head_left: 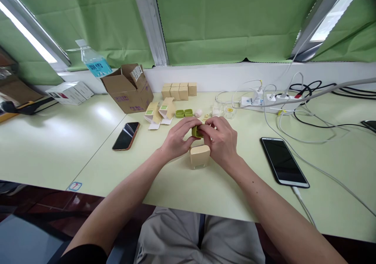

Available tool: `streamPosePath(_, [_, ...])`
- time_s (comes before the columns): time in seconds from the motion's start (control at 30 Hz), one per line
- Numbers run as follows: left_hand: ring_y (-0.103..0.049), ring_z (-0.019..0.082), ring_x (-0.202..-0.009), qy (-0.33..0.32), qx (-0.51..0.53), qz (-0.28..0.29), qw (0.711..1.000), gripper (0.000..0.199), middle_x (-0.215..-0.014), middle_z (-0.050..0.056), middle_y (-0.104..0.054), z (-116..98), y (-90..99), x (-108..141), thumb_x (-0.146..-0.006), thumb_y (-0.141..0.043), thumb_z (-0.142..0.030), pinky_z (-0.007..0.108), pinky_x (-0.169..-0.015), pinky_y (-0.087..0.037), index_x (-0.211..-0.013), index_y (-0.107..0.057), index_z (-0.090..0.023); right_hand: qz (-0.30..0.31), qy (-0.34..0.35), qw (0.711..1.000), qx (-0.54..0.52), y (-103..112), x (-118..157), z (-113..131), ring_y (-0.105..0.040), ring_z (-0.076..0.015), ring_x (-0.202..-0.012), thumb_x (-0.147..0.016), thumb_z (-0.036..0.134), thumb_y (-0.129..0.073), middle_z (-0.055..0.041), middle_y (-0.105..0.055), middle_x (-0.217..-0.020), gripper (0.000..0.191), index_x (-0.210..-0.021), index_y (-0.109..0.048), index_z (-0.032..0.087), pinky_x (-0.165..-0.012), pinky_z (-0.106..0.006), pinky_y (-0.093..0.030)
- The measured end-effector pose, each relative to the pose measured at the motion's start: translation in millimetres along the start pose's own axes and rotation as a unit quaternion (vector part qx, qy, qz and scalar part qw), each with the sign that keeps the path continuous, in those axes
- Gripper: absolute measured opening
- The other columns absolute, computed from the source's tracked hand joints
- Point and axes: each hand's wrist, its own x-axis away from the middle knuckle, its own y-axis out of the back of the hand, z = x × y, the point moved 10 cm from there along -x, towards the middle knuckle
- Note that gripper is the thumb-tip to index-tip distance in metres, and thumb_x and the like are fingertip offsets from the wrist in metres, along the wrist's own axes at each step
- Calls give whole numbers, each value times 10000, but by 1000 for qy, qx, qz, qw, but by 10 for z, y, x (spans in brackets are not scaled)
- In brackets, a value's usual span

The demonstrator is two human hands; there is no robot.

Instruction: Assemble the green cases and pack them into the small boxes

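Observation:
My left hand (179, 136) grips the left side of a small green square cup (196, 132), held above the table. On the cup's right side my right hand (219, 138) has its fingers closed at the rim; whether they also pinch something small inside is hidden. Just below the hands stands a cream-coloured box-like piece (200, 156) with rounded corners. Beyond them lie two more green cups (184, 113), a pale pink rounded object (198, 113) and small yellowish bits (205, 117). Clear plastic containers (229, 111) sit behind my right hand.
Two opened cream cartons (160, 112) and several small tan boxes (179, 91) stand at the back, near a cardboard box (129, 88). A phone (126, 136) lies left; another phone (284, 162), cabled, lies right. Cables run from a power strip (272, 102).

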Motion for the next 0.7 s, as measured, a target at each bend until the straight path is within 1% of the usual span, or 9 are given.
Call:
streamPosePath(0.13, [-771, 231, -1190, 2, 7, -22, 1000, 436, -1256, 108, -798, -16, 12, 9, -960, -671, -45, 371, -957, -678, -1351, -719, -231, 29, -38, 998, -34, -69, 24, -60, -572, -158, -839, -1045, 154, -616, -30, -672, -912, 259, -910, -816, 249, -578, -286, -295])
streamPosePath(0.23, [-773, 232, -1180, 23, 22, -32, 999, 420, -1247, 102, -808, 9, 7, 19, -936, -704, -52, 372, -954, -673, -1315, -745, -229, 33, -69, 993, -88, -108, 46, -103, -581, -142, -803, -1063, 193, -623, -23, -627, -923, 261, -918, -828, 265, -588, -276, -348])
streamPosePath(0.33, [-771, 235, -1155, 52, 40, -32, 997, 411, -1227, 92, -819, 62, -12, 27, -916, -723, -67, 377, -924, -663, -1289, -762, -235, 43, -78, 988, -125, -142, 49, -120, -599, -133, -787, -1069, 235, -646, -24, -608, -960, 242, -945, -846, 289, -589, -269, -402])
streamPosePath(0.43, [-754, 209, -1063, 90, 57, -37, 994, 413, -1234, 92, -814, 143, -10, 38, -910, -762, -100, 349, -849, -636, -1298, -760, -240, 50, -70, 984, -159, -131, 29, -138, -630, -129, -759, -1070, 251, -651, -36, -636, -1012, 217, -1026, -858, 295, -572, -271, -459])
streamPosePath(0.53, [-709, 173, -941, 120, 77, -54, 988, 427, -1228, 89, -809, 231, 24, 53, -900, -840, -167, 316, -772, -591, -1311, -754, -247, 41, -55, 978, -199, -79, 4, -161, -691, -148, -773, -1064, 246, -645, -67, -692, -1093, 213, -1114, -849, 284, -593, -295, -548])
streamPosePath(0.63, [-690, 172, -934, 133, 91, -70, 984, 415, -1220, 93, -806, 298, 61, 67, -899, -870, -217, 307, -749, -563, -1299, -765, -249, 19, -27, 978, -204, -21, -1, -147, -741, -182, -829, -1057, 248, -658, -89, -740, -1125, 197, -1132, -838, 276, -649, -332, -616])
streamPosePath(0.7, [-691, 177, -953, 135, 93, -71, 984, 388, -1235, 101, -801, 325, 69, 73, -920, -850, -231, 306, -749, -557, -1300, -772, -249, 7, -4, 982, -189, -10, 13, -114, -758, -202, -897, -1053, 257, -680, -96, -754, -1156, 172, -1120, -837, 279, -658, -336, -620])
